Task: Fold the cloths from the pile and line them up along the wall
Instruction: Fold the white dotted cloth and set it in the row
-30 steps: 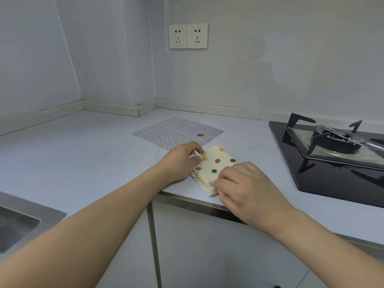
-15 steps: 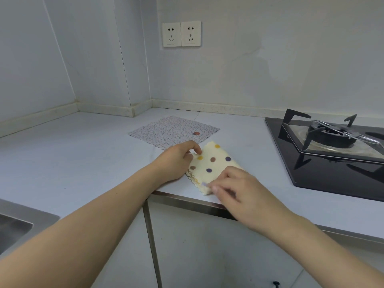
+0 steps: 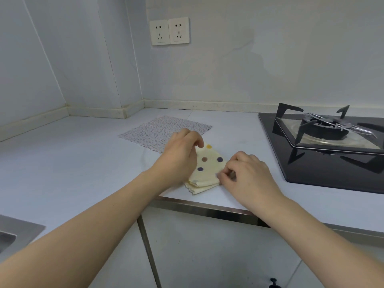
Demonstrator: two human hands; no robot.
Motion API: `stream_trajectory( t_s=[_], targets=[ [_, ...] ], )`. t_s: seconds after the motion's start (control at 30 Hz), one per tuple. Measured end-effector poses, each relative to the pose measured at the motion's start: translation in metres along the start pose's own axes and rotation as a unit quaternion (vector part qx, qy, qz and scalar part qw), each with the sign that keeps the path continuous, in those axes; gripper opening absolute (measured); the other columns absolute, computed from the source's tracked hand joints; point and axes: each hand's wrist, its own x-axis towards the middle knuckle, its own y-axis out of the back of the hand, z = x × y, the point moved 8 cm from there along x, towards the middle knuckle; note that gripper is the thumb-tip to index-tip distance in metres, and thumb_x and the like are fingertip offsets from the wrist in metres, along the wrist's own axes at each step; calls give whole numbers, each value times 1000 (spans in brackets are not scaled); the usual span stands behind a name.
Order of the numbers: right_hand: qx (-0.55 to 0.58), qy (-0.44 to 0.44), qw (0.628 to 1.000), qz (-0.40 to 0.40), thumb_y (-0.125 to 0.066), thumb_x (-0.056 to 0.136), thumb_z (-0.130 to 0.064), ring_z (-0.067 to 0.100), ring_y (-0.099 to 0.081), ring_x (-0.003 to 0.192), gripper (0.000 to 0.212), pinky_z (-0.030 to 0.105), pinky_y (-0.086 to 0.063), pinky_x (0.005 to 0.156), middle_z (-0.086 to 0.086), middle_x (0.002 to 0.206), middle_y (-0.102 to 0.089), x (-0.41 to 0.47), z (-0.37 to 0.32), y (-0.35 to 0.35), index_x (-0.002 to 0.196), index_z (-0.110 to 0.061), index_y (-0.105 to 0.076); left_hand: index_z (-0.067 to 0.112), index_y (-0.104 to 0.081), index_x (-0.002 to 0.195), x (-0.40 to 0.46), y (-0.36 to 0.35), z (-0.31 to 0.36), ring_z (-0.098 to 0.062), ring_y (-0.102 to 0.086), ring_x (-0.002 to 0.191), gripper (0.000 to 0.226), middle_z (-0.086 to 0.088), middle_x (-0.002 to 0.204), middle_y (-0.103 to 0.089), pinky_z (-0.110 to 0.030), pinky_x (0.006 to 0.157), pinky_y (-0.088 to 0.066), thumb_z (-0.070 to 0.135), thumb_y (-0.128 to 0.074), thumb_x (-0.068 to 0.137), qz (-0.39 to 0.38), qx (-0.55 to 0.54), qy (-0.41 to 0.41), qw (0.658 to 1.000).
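Note:
A cream cloth with coloured dots lies folded small near the counter's front edge. My left hand rests on its left side, fingers curled over the top corner. My right hand pinches its right edge between thumb and fingers. Behind them a pale cloth with tiny speckles lies spread flat and unfolded on the counter, partly hidden by my left hand.
A black gas hob with a metal pan support fills the counter's right side. A steel sink shows at the lower left. The wall with two sockets runs along the counter's back.
The dotted cloth has been folded over into a narrower shape. My right hand shifted from its front corner to its right edge; my left hand stays on the left side.

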Motion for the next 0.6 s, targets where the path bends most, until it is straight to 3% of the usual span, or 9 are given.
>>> stream_trajectory(
  t_s=[0.13,0.23,0.3,0.4,0.6],
  targets=[
    [79,-34,996,-39,-58,88,-42,14,-48,95,15,34,-37,88,-11,98,-50,3,10,-6,78,-32,-60,18,-53,111,-9,-35,-3,-20,-37,102,21,-1,117,-47,-37,95,-35,13,-38,97,-106,76,7,991],
    [198,-100,972,-79,-61,84,-30,9,-51,99,9,32,-38,95,-11,107,-51,4,34,-3,89,-36,-56,20,-48,115,-11,-43,-11,-18,-32,100,22,1,118,-43,-34,96,-31,19,-33,99,-147,91,29,985],
    [145,-120,978,-92,-60,84,-40,12,-47,109,17,32,-31,96,-13,111,-51,4,50,-1,99,-36,-54,21,-47,116,-10,-43,-9,-17,-30,100,22,3,118,-40,-32,95,-29,20,-32,100,-149,97,31,984],
    [79,-136,980,-120,-58,81,-55,16,-39,114,20,34,-23,91,-13,109,-49,6,56,-2,91,-38,-59,22,-46,117,-11,-44,-8,-17,-29,100,22,4,119,-39,-30,92,-27,20,-31,100,-152,102,31,983],
    [109,-159,970,-145,-60,81,-50,16,-38,109,14,34,-21,86,-12,106,-48,16,55,-10,85,-36,-57,24,-44,115,-11,-45,-10,-17,-29,100,21,4,118,-39,-29,89,-24,20,-31,100,-163,104,40,980]
  ],
)
